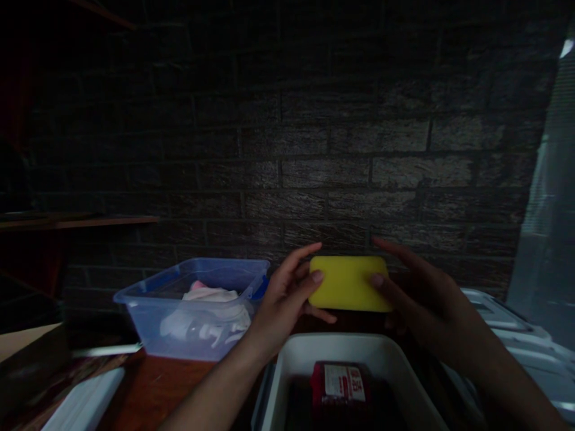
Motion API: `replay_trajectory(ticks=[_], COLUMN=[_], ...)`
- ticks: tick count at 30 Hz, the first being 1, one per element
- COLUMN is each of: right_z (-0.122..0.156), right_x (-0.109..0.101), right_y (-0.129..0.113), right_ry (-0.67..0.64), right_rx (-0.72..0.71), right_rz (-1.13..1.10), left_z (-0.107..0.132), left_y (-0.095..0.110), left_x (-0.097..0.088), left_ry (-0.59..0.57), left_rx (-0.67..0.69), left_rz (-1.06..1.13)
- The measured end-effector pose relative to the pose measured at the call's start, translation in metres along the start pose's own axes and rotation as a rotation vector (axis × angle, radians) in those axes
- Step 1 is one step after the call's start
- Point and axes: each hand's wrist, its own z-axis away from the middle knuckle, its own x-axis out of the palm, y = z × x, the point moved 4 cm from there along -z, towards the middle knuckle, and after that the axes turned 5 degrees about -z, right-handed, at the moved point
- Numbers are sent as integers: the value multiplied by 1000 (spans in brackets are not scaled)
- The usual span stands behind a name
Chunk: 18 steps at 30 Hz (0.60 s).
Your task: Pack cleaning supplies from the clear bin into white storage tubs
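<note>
A yellow rectangular sponge (348, 282) is held up between both hands above the far edge of a white bin (296, 359). My left hand (287, 299) grips its left end, thumb on the front face and fingers behind. My right hand (417, 293) grips its right end in the same way. Inside the white bin lies a dark red packet with a white label (344, 383).
A clear blue plastic tub (148, 299) at the left holds white cloth and a pump bottle (209, 329). It stands on a reddish wooden table (157, 383). Pale plastic lids (516, 329) lie at the right. A dark brick wall (314, 149) stands close behind, and a shelf (76, 222) at the left.
</note>
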Motion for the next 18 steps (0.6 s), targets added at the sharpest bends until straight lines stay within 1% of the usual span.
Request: replay_trajectory(ticks=[2, 5, 6, 8, 10, 12, 15, 18], right_z=[1, 5, 5, 5, 4, 1, -1, 0], right_x=[2, 6, 7, 6, 4, 3, 3, 3], right_y=[1, 1, 2, 4, 5, 5, 5, 4], right_ry=[-55, -193, -217, -214, -182, -159, -154, -162], right_rx=[-21, -77, -83, -74, -59, -47, -34, -17], right_rz=[-10, -45, -43, -36, -40, -49, -70, -136], left_z=[-1, -4, -5, -5, -4, -3, 0, 2], left_y=[-1, -4, -5, -6, -5, -2, 1, 4], left_x=[-3, -10, -12, -13, -10, -7, -3, -1], left_ry=[63, 104, 98, 52, -18, -78, -125, -162], left_rx=[-83, -165, -183, -202, -176, -112, -13, 35], left_rz=[32, 61, 76, 112, 155, 184, 187, 156])
